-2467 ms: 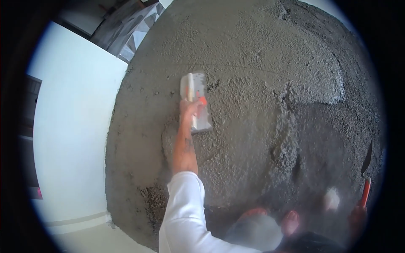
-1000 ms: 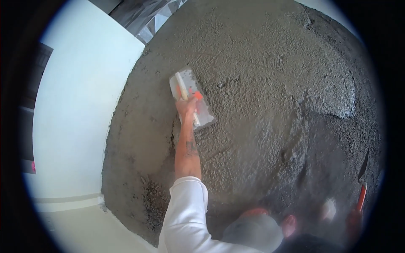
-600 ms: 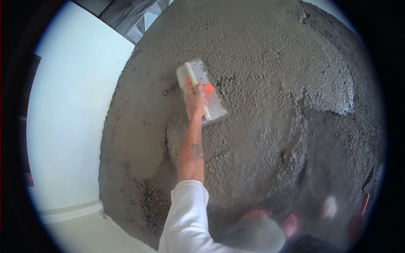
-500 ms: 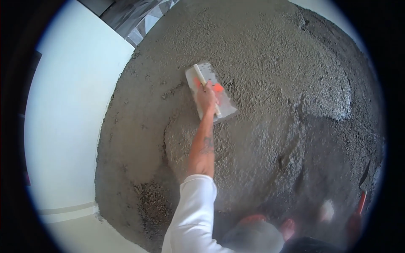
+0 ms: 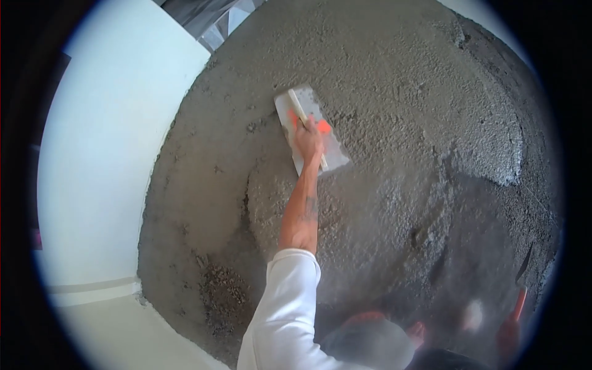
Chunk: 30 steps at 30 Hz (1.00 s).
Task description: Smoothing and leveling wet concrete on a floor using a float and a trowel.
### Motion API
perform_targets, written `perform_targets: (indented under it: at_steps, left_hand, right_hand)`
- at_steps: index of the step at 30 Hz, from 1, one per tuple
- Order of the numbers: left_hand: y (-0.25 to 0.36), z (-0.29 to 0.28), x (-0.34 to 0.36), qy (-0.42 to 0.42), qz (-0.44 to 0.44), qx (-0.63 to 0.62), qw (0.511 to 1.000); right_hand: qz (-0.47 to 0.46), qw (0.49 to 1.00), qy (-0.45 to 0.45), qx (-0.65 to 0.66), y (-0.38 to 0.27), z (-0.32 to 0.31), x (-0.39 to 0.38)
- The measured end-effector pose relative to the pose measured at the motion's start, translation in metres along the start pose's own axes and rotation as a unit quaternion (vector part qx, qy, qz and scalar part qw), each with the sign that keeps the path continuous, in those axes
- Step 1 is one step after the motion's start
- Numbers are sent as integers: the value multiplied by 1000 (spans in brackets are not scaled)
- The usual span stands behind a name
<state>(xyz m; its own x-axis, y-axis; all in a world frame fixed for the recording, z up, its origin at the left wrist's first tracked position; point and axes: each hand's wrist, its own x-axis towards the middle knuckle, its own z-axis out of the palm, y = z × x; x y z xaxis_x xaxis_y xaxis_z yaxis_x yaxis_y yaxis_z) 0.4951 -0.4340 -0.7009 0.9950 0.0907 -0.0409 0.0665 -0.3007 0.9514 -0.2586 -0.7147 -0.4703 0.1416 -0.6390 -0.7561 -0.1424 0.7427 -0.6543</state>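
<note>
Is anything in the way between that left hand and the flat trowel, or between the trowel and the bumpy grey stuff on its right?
Nothing visible is: the left hand is closed around the pale handle of the flat trowel, and no other object shows between the trowel and the bumpy grey surface.

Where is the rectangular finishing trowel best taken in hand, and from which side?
Probably best by the pale lengthwise handle, around its middle, coming from above and the near side. It runs along the back of the finishing trowel, one end on the near side. The trowel seems to lie nearly flat on the mortar, so its edges offer little hold. The left hand grips the handle there.
</note>
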Motion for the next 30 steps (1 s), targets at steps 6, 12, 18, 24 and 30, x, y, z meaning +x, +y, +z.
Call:
perform_targets:
  at_steps: [6, 12, 18, 24, 30]
  left_hand:
    - [-34, -74, 75, 103, 19, 35, 994]
    - [17, -187, 62, 37, -106, -255, 960]
    - [-3, -169, 39, 5, -117, -192, 974]
    - [37, -133, -41, -132, -131, -169, 968]
    - [25, -161, 21, 26, -120, -229, 966]
  right_hand:
    - [-5, 998, 50, -27, 7, 10, 8]
    - [-19, 997, 32, -64, 4, 6, -12]
    - [-12, 997, 49, -57, 0, 37, 7]
    - [6, 999, -36, -5, 0, 29, 11]
    - [-8, 999, -32, -11, 6, 10, 13]
